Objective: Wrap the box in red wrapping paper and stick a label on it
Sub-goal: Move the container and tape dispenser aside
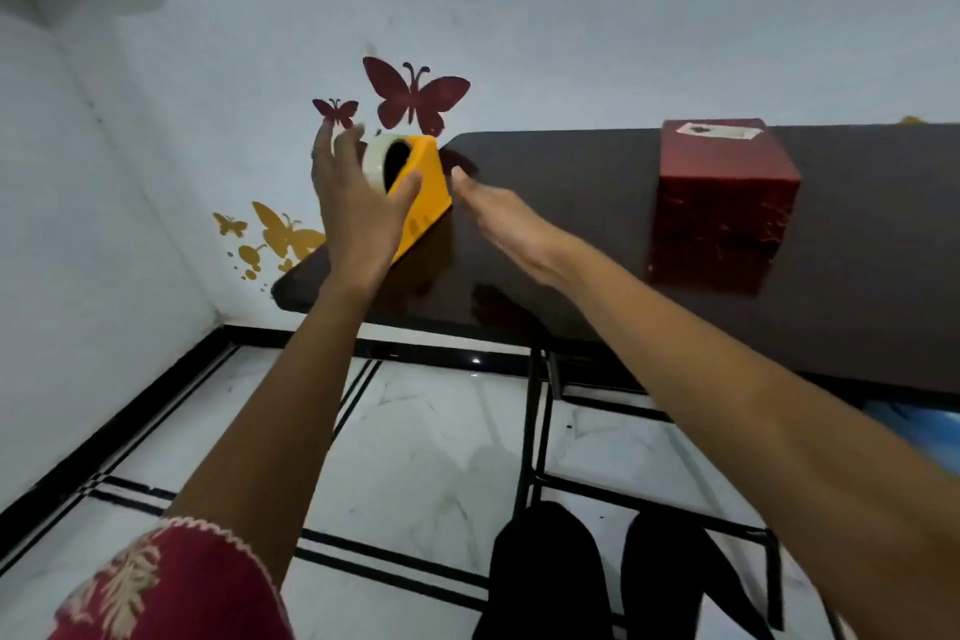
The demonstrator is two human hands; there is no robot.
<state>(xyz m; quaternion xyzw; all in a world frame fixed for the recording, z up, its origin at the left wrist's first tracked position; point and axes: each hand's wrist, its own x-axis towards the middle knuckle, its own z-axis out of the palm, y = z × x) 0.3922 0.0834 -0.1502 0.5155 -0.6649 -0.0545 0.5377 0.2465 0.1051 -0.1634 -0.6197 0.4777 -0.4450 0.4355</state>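
A box wrapped in shiny red paper stands on the dark table at the right, with a white label on its top face. At the table's left end my left hand grips a yellow tape dispenser holding a roll of clear tape; the dispenser is tilted, its lower edge at the table. My right hand hovers just right of the dispenser, fingers straight and apart, holding nothing. It looks blurred.
The dark table runs along a white wall with red and gold butterfly stickers. Below lies a white tiled floor with black lines. Something blue shows under the table at the right.
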